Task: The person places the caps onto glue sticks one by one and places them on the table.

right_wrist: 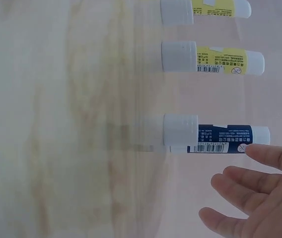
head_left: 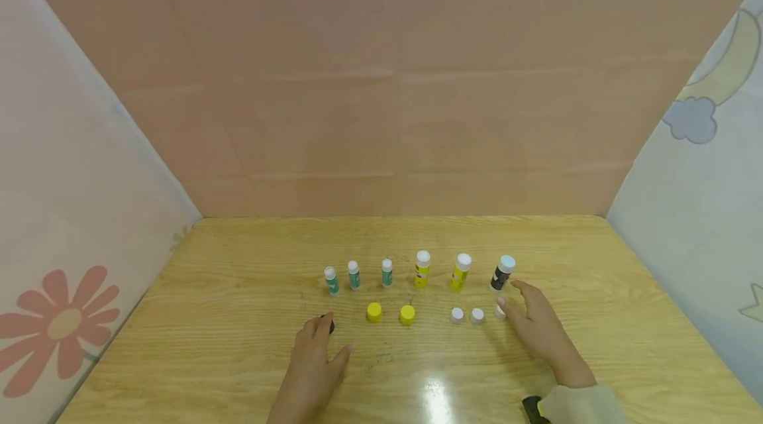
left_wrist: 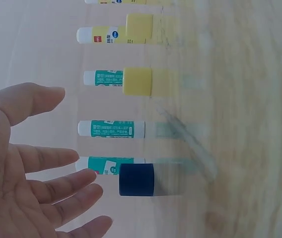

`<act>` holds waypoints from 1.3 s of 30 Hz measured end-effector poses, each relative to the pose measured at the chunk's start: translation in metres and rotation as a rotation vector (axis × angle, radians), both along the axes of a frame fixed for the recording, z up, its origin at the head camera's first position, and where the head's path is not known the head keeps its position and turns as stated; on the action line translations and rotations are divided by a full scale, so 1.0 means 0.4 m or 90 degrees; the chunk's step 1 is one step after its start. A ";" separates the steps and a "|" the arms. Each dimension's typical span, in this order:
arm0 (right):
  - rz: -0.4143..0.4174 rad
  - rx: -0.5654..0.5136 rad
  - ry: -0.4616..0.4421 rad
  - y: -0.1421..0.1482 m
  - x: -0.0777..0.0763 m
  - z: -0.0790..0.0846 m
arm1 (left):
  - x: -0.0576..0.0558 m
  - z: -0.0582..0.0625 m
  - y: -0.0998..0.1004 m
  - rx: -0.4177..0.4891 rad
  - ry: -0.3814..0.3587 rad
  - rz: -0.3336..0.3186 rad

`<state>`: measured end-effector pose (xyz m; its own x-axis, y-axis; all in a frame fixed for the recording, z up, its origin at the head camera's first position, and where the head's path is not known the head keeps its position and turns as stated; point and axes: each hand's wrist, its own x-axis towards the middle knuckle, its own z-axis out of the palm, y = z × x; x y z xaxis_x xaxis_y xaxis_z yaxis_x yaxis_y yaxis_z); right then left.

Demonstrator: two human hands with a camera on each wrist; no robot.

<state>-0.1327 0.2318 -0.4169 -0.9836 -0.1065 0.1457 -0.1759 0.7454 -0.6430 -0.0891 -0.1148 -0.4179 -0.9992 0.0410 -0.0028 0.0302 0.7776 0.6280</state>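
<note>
Glue sticks stand uncapped in a row in the head view: several with teal labels such as the leftmost teal glue stick (head_left: 331, 281), two yellow glue sticks (head_left: 459, 273), and a dark blue glue stick (head_left: 502, 273) at the right end. My left hand (head_left: 314, 358) hovers with spread fingers by a dark blue cap (left_wrist: 137, 180), which it partly covers in the head view. My right hand (head_left: 536, 324) is beside the dark glue stick, thumb and fingers apart. Its thumb overlaps a white cap (head_left: 499, 313) in the head view. Neither hand holds anything.
Two yellow caps (head_left: 407, 315) sit in front of the middle sticks, and more white caps (head_left: 457, 315) to their right. A dark object (head_left: 533, 409) shows by the right sleeve. Fabric walls border the wooden table (head_left: 238, 265) at back and sides.
</note>
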 end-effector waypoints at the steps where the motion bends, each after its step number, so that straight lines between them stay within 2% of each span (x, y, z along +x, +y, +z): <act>1: -0.003 -0.001 -0.004 0.001 -0.001 -0.002 | -0.001 0.000 0.000 -0.004 0.008 -0.003; 7: -0.018 -0.008 -0.022 0.004 -0.007 -0.014 | 0.001 0.000 0.001 -0.010 0.028 -0.014; 17: -0.035 -0.010 -0.043 0.002 -0.016 -0.008 | -0.005 -0.003 0.004 -0.021 0.025 0.004; 27: -0.037 -0.018 -0.056 0.002 -0.023 -0.003 | -0.010 -0.015 -0.003 -0.044 0.055 -0.005; 33: -0.041 -0.022 -0.085 0.008 -0.026 -0.006 | -0.014 -0.018 -0.004 -0.052 0.041 -0.003; 39: -0.034 -0.026 -0.079 0.013 -0.033 -0.014 | -0.018 -0.019 -0.007 -0.053 0.020 0.000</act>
<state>-0.1458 0.2371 -0.4225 -0.9984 -0.0505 0.0259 -0.0545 0.7246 -0.6870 -0.0961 -0.1176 -0.4256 -0.9988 0.0416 0.0248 0.0484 0.8270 0.5601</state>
